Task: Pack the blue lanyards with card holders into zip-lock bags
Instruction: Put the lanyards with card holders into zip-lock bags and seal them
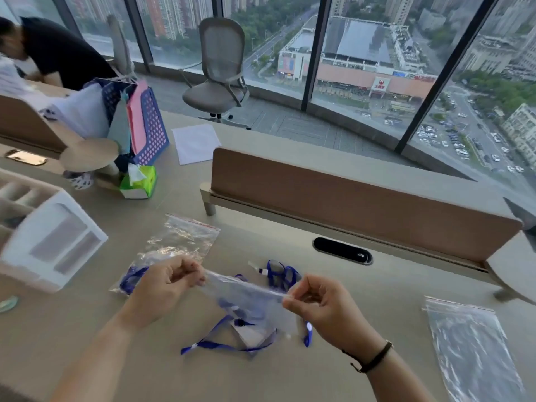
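Observation:
I hold a clear zip-lock bag (246, 297) stretched between both hands above the desk. My left hand (162, 285) pinches its left top corner and my right hand (322, 303) pinches its right top corner. Beneath the bag lies a blue lanyard with a card holder (229, 340) on the desk. Another blue lanyard (280, 274) lies bunched just behind the bag. To the left, a zip-lock bag (179, 242) with a blue lanyard (130, 281) inside rests on the desk, partly hidden by my left hand.
An empty zip-lock bag (470, 346) lies at the right. A white drawer organizer (49, 242) stands at the left, a green tissue box (139, 181) and blue basket (150, 126) behind it. A brown desk divider (348, 198) runs across. A person bends over at far left.

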